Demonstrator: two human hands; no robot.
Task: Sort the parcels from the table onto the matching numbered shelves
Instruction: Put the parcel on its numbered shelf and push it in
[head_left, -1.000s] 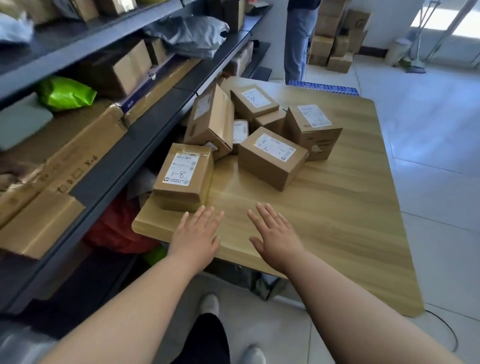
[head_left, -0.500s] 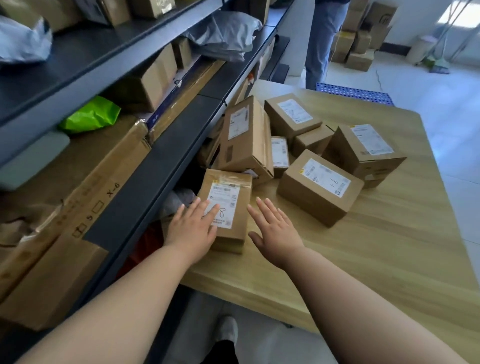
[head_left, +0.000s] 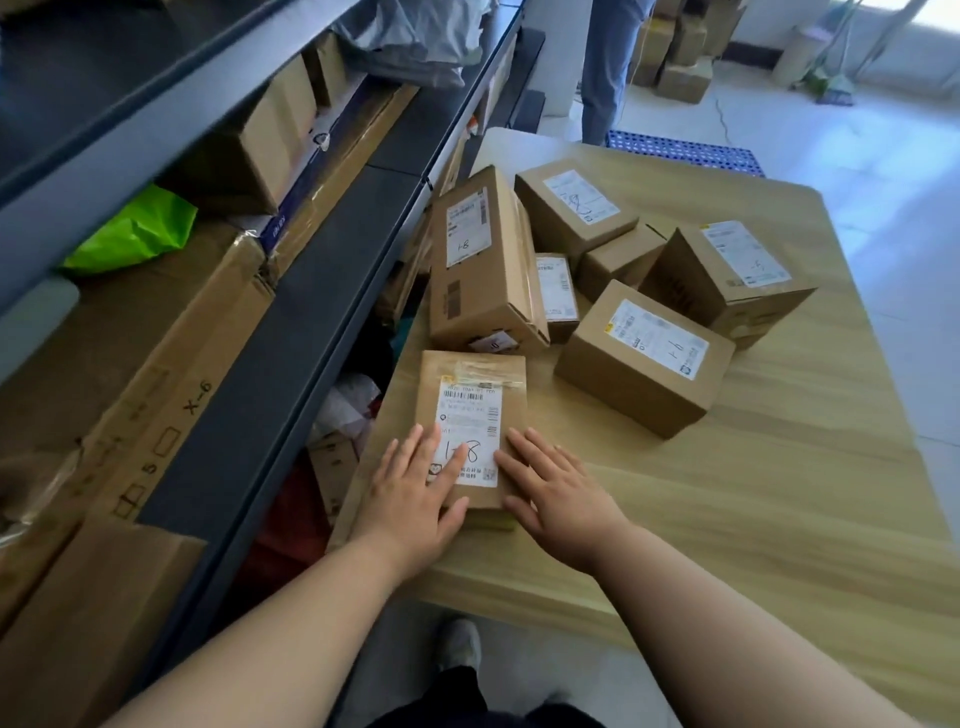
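Left hand (head_left: 410, 501) and right hand (head_left: 563, 501) lay flat, fingers straight, grasping nothing, on the parcel marked 1-8 (head_left: 470, 384) directly beneath them; other parcels (head_left: 644, 358) beyond fingertips.

Flat brown parcel (head_left: 470, 371) with white label handwritten 1-8, lying label-up at the wooden surface's (head_left: 727, 519) near left edge, taller 1-8 parcel (head_left: 480, 270) leaning just behind it, other labelled cardboard parcels (head_left: 644, 358) clustered close alongside

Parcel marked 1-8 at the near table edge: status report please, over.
Left hand flat on the parcel, right hand touching its right side, both open. Parcel lies on the table, label up. Nothing on top of it.
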